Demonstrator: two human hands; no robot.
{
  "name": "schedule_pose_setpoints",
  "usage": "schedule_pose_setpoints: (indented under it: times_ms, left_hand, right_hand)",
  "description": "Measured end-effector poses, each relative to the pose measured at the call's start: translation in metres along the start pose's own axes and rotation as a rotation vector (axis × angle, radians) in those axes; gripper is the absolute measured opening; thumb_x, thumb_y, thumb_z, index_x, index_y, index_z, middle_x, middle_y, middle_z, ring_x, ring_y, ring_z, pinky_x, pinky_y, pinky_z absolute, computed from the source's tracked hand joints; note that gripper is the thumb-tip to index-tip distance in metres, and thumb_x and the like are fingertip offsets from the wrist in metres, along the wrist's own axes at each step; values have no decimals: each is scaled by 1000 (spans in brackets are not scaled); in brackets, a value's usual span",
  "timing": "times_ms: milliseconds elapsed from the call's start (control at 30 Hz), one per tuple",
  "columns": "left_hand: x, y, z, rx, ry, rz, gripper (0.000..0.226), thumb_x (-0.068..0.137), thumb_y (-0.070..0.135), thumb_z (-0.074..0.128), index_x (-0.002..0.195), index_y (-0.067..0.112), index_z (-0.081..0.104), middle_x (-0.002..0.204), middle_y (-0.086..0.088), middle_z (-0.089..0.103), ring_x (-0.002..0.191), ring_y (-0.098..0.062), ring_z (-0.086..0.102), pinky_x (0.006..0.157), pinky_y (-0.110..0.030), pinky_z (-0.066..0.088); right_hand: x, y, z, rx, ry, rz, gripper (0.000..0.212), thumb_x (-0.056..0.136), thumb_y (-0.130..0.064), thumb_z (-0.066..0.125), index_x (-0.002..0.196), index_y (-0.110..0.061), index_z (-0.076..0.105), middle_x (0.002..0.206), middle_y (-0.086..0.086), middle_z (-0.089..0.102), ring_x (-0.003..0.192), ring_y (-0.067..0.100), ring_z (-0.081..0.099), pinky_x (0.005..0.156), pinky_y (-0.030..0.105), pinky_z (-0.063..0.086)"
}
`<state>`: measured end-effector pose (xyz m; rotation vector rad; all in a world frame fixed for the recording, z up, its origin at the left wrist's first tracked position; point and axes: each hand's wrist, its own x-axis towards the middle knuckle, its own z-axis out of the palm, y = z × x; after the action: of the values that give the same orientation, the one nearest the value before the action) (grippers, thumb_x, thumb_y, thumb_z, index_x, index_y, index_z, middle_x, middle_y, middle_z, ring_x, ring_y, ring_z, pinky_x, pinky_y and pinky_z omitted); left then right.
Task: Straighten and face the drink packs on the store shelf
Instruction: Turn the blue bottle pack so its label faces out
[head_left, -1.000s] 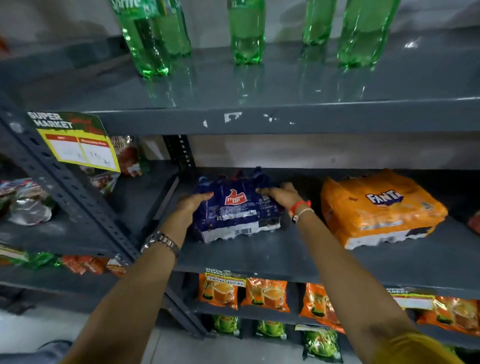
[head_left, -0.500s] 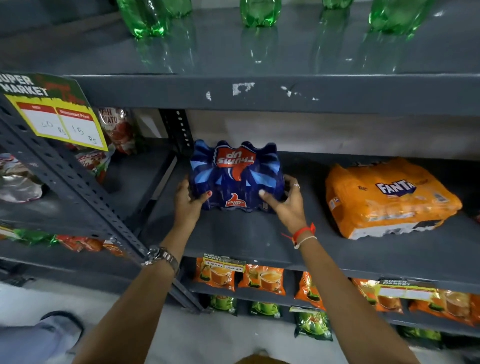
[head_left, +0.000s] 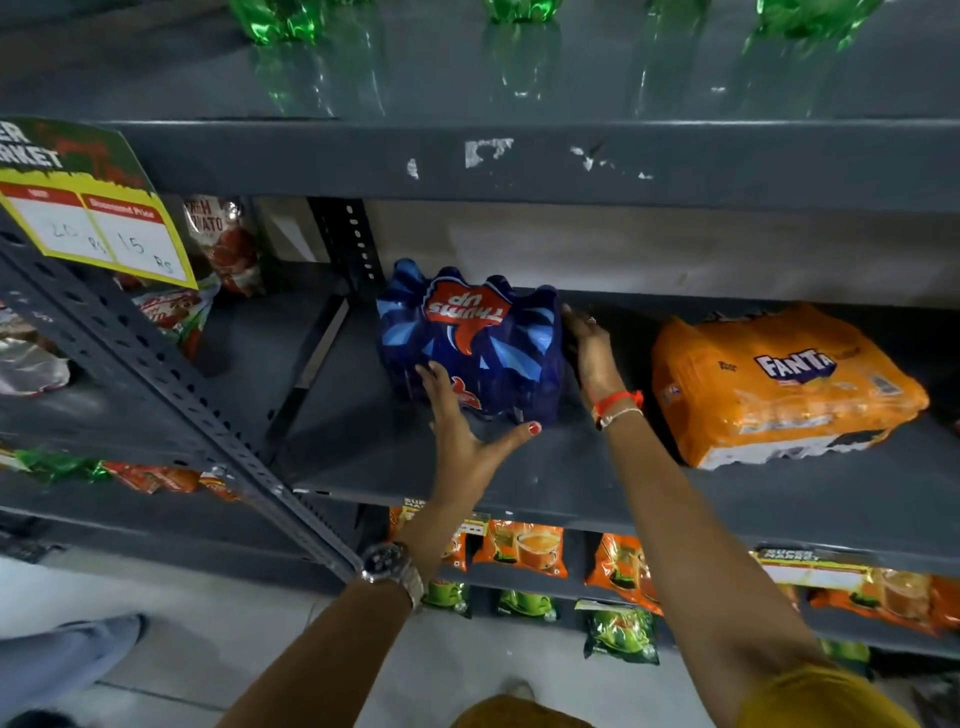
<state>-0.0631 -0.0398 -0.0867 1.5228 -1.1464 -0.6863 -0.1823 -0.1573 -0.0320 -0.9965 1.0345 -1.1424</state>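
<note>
A blue Thums Up drink pack (head_left: 485, 338) stands on the grey middle shelf (head_left: 545, 483), its logo upside down and facing me. My left hand (head_left: 462, 426) lies flat against the pack's lower front, fingers spread. My right hand (head_left: 589, 348) presses flat on the pack's right side. Neither hand wraps around it. An orange Fanta pack (head_left: 779, 384) lies on its side to the right, turned at a slant, apart from both hands.
Green bottles (head_left: 275, 21) stand on the shelf above. A slotted upright post (head_left: 171, 395) crosses at the left with a price tag (head_left: 88, 218). Snack packets (head_left: 223, 239) sit at the left, tea packets (head_left: 524, 548) on the lower shelves. A person's leg (head_left: 57, 654) shows bottom left.
The blue pack went from lying flat to standing upright and moved back on the shelf. My hands left their grip on its sides and now rest flat on its front and right side.
</note>
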Motion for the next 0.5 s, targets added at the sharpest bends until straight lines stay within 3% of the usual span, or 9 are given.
schedule_pose_setpoints:
  times_ms: [67, 133, 233, 333, 433, 500]
  left_hand:
    - [15, 1, -6, 59, -66, -55, 150, 41, 57, 83, 146, 22, -19, 160, -3, -16, 148, -16, -5, 121, -50, 3]
    - [30, 1, -18, 10, -145, -67, 151, 40, 40, 89, 147, 21, -17, 160, -5, 5, 147, -20, 14, 120, -50, 17]
    - [46, -8, -52, -45, -348, -79, 132, 42, 22, 91, 148, 26, 11, 146, 3, 39, 134, -14, 41, 112, -41, 36]
    - [52, -14, -91, -94, -484, -163, 111, 38, 26, 93, 136, 25, 40, 132, 1, 57, 125, -21, 53, 99, -33, 50]
    - [49, -16, -115, -269, -380, -184, 87, 63, -7, 74, 139, 13, 38, 136, -9, 54, 128, -26, 50, 87, -20, 55]
    - [44, -8, -115, -406, -192, -204, 80, 71, -21, 54, 142, 7, 32, 141, -17, 48, 119, -19, 55, 78, -16, 56]
  right_hand:
    - [-19, 9, 0, 48, 61, -66, 25, 95, -13, 48, 72, -15, 56, 73, 1, 58, 65, 3, 60, 63, 15, 49]
    - [-42, 23, 3, 50, 97, -139, 25, 94, -9, 49, 70, -15, 53, 73, -1, 57, 63, -4, 59, 64, 10, 48]
    - [-71, 44, 19, 99, 164, -216, 21, 93, -7, 52, 73, -16, 51, 78, 1, 57, 75, 5, 57, 74, 19, 48]
    - [-96, 58, 51, 101, 305, -264, 14, 91, -14, 58, 79, -22, 55, 81, 0, 61, 76, 2, 59, 72, 20, 50]
    - [-116, 70, 74, -104, 336, -259, 9, 88, -32, 61, 86, -26, 56, 90, 6, 66, 82, 12, 63, 75, 31, 52]
    - [-122, 70, 81, -220, 222, -281, 9, 86, -34, 62, 83, -29, 55, 85, -4, 64, 77, 4, 62, 73, 29, 52]
